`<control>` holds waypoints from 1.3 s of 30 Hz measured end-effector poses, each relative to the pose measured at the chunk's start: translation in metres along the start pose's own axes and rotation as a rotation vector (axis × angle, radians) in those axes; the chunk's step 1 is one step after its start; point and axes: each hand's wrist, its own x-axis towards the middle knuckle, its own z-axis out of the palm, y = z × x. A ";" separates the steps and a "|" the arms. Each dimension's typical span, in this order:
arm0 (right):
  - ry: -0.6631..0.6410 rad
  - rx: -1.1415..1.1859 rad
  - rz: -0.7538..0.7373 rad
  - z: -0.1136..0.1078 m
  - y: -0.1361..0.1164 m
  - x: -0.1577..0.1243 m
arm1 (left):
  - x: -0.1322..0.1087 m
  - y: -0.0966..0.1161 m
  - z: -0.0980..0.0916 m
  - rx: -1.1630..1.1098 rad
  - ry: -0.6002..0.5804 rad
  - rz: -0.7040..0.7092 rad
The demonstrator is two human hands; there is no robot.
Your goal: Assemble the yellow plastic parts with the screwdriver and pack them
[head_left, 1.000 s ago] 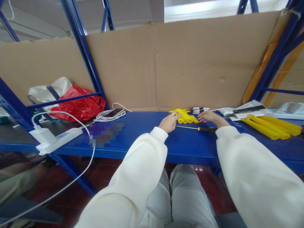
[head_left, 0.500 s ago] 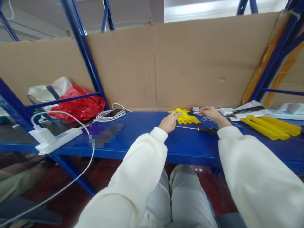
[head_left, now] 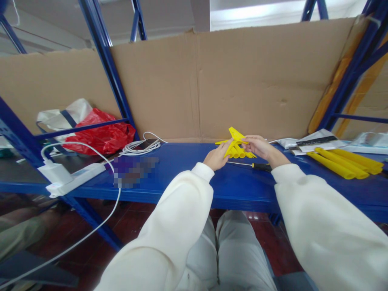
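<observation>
My left hand (head_left: 217, 157) is closed around a yellow plastic piece (head_left: 235, 134) with flat arms, lifted a little above the blue table. The fingertips of my right hand (head_left: 259, 146) are pinched together at the right side of this piece; anything small between them is hidden. Under and behind the hands lie several short yellow tubes (head_left: 239, 152) and other yellow parts, partly covered. A screwdriver (head_left: 262, 167) with a black and yellow handle rests just in front of them, its shaft pointing left.
Longer yellow tubes (head_left: 342, 162) and white packets (head_left: 318, 139) lie to the right. At left are a coiled white cable (head_left: 138, 150), a power strip (head_left: 80, 179) and a red plastic bag (head_left: 100, 131). A cardboard wall (head_left: 242, 85) stands behind the blue table (head_left: 182, 182).
My left hand has raised the yellow piece and tilted it up. My right hand has moved left, from beside the small shiny parts to the piece.
</observation>
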 end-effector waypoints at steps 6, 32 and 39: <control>0.407 0.270 -0.038 -0.014 0.001 0.010 | -0.002 0.002 0.000 0.059 -0.184 0.053; 0.337 -0.135 0.071 -0.002 0.007 0.000 | 0.016 -0.027 0.015 -0.072 -0.179 -0.499; 0.291 -0.378 0.068 -0.001 0.013 0.002 | 0.021 -0.021 0.015 -0.027 -0.240 -0.473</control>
